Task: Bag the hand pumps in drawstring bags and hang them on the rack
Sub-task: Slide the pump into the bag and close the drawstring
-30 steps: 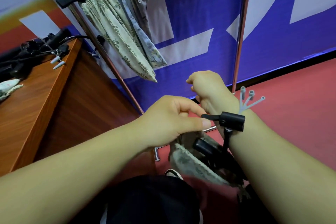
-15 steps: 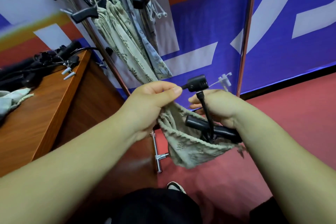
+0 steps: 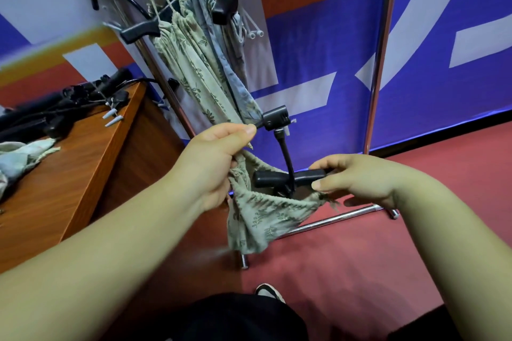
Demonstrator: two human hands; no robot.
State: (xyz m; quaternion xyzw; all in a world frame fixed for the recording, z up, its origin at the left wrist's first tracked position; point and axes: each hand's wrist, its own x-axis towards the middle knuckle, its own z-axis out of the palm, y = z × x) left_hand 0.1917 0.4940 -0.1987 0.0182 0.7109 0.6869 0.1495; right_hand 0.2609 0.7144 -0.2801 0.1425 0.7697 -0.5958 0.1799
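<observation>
Gripped leaf-print drawstring bag (image 3: 266, 216) in left hand (image 3: 213, 163), pinched hand pump handle (image 3: 277, 178) with right hand (image 3: 357, 180), had hose head (image 3: 275, 118) just beyond left fingertips (image 3: 249, 130), faced hanging bags (image 3: 194, 63) above.

Matt black plastic pump (image 3: 288, 178), soft leaf-printed cloth bag (image 3: 266, 219), shiny chrome metal rack (image 3: 380, 58), smooth glossy wood table (image 3: 83, 158), matt red floor (image 3: 388, 271).

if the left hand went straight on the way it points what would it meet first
Probably the pump's black hose head, just off the thumb tip of the left hand, perhaps touching it; the hanging drawstring bags lie behind, though depth is unclear.
</observation>
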